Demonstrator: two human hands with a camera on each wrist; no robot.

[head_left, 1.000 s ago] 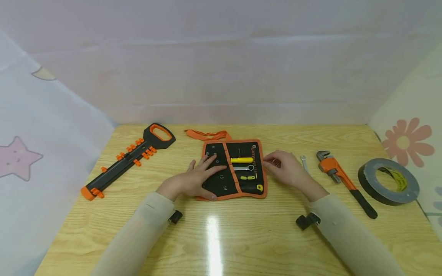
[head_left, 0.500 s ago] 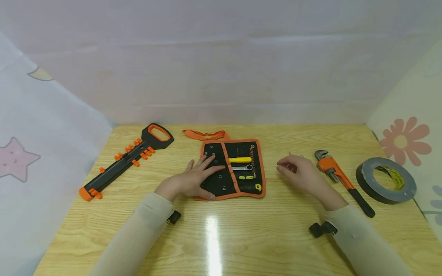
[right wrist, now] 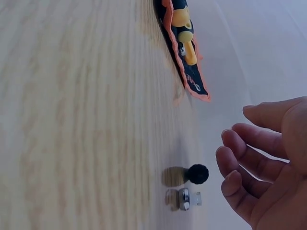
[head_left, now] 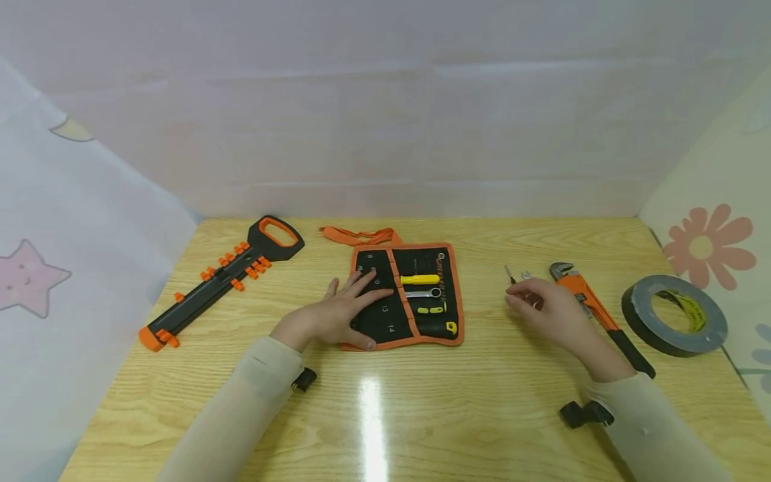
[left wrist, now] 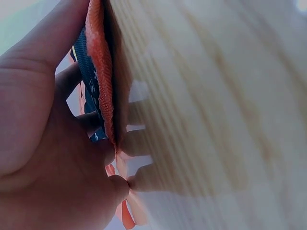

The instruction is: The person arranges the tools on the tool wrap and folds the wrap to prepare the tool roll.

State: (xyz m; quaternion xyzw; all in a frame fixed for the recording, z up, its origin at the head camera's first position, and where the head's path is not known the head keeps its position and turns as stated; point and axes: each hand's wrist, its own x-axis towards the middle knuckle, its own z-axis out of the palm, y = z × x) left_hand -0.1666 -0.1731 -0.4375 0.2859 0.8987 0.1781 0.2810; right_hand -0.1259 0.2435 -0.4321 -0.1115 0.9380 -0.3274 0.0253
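Note:
My left hand [head_left: 334, 316] lies with spread fingers on the left half of a black tool pouch [head_left: 430, 328] with orange trim. In the left wrist view its thumb crosses the pouch's near edge [left wrist: 101, 72]. The pouch's pockets hold a yellow-handled tool [head_left: 420, 280], a ring-ended wrench [head_left: 435, 292] and other yellow-marked tools. My right hand [head_left: 557, 314] hovers to the right, fingers loosely bent and holding nothing. Just beyond its fingertips lies a thin-shafted tool [head_left: 510, 274] with a black end [right wrist: 197, 174]. Beside that is a small shiny wrench [right wrist: 184, 199], mostly hidden by the hand in the head view.
An orange pipe wrench [head_left: 593, 304] lies right of my right hand, partly under the forearm. Farther right is a roll of grey tape [head_left: 638, 314]. A black and orange rack [head_left: 207, 294] with clips lies at left. An orange strap [head_left: 361, 236] trails behind the pouch.
My right hand has left the pouch's right edge and moved rightward to the small tools on the table. The thin-shafted tool now shows past its fingers. My left hand stays on the pouch.

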